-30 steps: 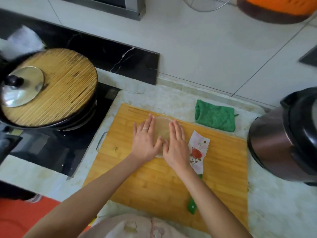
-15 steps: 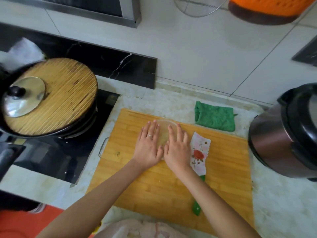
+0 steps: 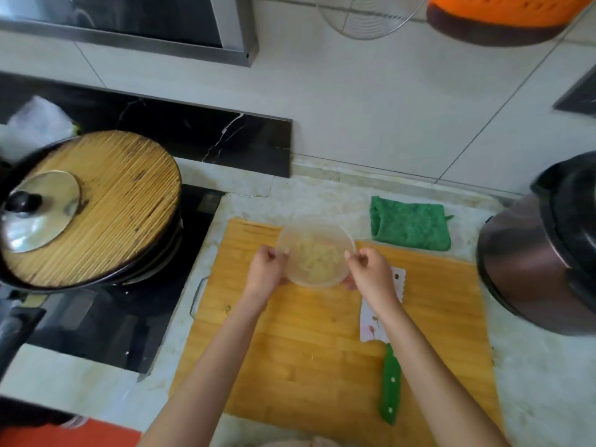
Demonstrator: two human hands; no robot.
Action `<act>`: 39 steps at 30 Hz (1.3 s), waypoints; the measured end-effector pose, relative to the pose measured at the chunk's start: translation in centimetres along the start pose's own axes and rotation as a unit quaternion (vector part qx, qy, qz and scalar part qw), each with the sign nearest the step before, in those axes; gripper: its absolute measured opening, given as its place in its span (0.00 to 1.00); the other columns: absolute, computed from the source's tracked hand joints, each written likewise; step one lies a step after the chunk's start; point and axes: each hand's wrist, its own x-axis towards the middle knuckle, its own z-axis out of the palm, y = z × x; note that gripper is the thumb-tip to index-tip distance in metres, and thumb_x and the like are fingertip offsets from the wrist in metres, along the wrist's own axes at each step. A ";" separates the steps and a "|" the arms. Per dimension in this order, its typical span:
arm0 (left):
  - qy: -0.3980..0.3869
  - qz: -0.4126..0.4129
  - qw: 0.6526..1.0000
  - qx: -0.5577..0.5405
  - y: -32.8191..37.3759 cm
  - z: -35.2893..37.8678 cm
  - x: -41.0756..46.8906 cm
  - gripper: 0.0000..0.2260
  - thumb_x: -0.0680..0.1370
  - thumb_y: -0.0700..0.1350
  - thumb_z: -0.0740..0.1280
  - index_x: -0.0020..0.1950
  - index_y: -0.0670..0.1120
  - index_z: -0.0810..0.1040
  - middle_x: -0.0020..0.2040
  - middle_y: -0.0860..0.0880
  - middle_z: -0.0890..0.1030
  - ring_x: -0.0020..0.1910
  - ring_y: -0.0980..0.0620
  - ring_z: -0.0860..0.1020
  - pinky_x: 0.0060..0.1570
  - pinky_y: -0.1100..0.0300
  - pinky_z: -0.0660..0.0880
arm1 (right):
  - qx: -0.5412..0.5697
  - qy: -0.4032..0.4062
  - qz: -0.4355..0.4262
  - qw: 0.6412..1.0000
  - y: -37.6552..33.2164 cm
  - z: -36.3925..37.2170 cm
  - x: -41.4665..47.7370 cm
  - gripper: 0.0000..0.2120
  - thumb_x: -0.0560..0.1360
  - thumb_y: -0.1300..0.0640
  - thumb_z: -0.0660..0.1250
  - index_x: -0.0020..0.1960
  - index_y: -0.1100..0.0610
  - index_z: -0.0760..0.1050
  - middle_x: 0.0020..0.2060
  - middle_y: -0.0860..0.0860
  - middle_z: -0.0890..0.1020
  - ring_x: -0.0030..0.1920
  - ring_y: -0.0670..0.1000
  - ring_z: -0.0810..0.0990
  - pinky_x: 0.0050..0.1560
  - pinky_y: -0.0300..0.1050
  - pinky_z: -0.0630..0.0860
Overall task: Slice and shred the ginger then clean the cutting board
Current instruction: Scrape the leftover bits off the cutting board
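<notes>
A clear plastic bowl (image 3: 292, 235) with pale shredded ginger (image 3: 317, 258) inside sits at the far edge of the bamboo cutting board (image 3: 322, 350). My left hand (image 3: 266, 272) grips the bowl's left rim, and my right hand (image 3: 371, 272) grips its right rim, thumbs on top. A knife (image 3: 387, 359) with a white flowered blade and green handle lies on the board under my right forearm. A folded green cloth (image 3: 409, 225) lies on the counter behind the board.
A black wok covered by a bamboo lid (image 3: 93, 208) with a small steel lid on top stands on the stove at left. A brown rice cooker (image 3: 541, 262) stands at right. The tiled wall is close behind the board.
My hands lay flat side by side over the bowl; now they have spread apart and curl round its two rims. The ginger in the bowl has come into sight.
</notes>
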 end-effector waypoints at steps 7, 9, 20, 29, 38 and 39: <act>-0.017 0.045 0.999 0.005 6.8 1.9 8.4 0.09 0.81 0.47 0.63 0.50 0.42 0.70 0.54 0.40 0.77 0.53 0.41 0.79 0.46 0.48 0.81 | 0.026 0.048 -0.032 0.998 -4.1 -0.5 8.8 0.09 0.80 0.53 0.61 0.44 0.57 0.69 0.35 0.51 0.76 0.33 0.51 0.80 0.42 0.56 0.80; -0.022 0.043 0.999 0.018 7.3 2.6 10.1 0.09 0.81 0.47 0.63 0.52 0.42 0.69 0.57 0.39 0.76 0.54 0.41 0.78 0.44 0.51 0.81 | 0.038 0.046 -0.007 0.998 -4.0 0.1 10.5 0.10 0.80 0.53 0.61 0.43 0.58 0.69 0.34 0.53 0.77 0.32 0.51 0.80 0.44 0.57 0.80; 0.000 0.034 0.992 0.118 5.0 3.7 13.0 0.09 0.80 0.47 0.64 0.50 0.41 0.72 0.43 0.47 0.75 0.39 0.48 0.78 0.49 0.46 0.79 | 0.025 0.063 0.014 0.998 -1.5 2.0 12.0 0.10 0.79 0.52 0.62 0.41 0.55 0.68 0.40 0.59 0.82 0.39 0.58 0.82 0.43 0.53 0.78; 0.051 0.188 0.979 0.053 7.2 -2.3 7.1 0.20 0.84 0.52 0.48 0.62 0.44 0.76 0.58 0.47 0.78 0.57 0.51 0.77 0.58 0.55 0.73 | 0.118 0.155 -0.066 0.979 -3.8 1.2 7.6 0.14 0.81 0.57 0.56 0.65 0.61 0.64 0.53 0.49 0.72 0.44 0.38 0.73 0.39 0.24 0.67; 0.027 0.206 0.950 0.232 -8.4 -9.9 -1.9 0.15 0.77 0.36 0.61 0.62 0.39 0.77 0.63 0.41 0.77 0.64 0.43 0.73 0.63 0.68 0.63 | 0.028 0.070 -0.075 0.994 3.1 3.7 -3.7 0.08 0.80 0.62 0.59 0.58 0.61 0.70 0.50 0.52 0.76 0.50 0.52 0.76 0.47 0.37 0.72; 0.017 0.202 0.943 0.263 -9.9 -9.9 -2.7 0.18 0.77 0.40 0.60 0.66 0.38 0.74 0.67 0.39 0.74 0.67 0.42 0.71 0.67 0.63 0.62 | -0.041 0.081 -0.072 0.993 4.8 3.9 -5.1 0.12 0.78 0.61 0.61 0.61 0.62 0.69 0.55 0.55 0.75 0.54 0.54 0.74 0.53 0.43 0.72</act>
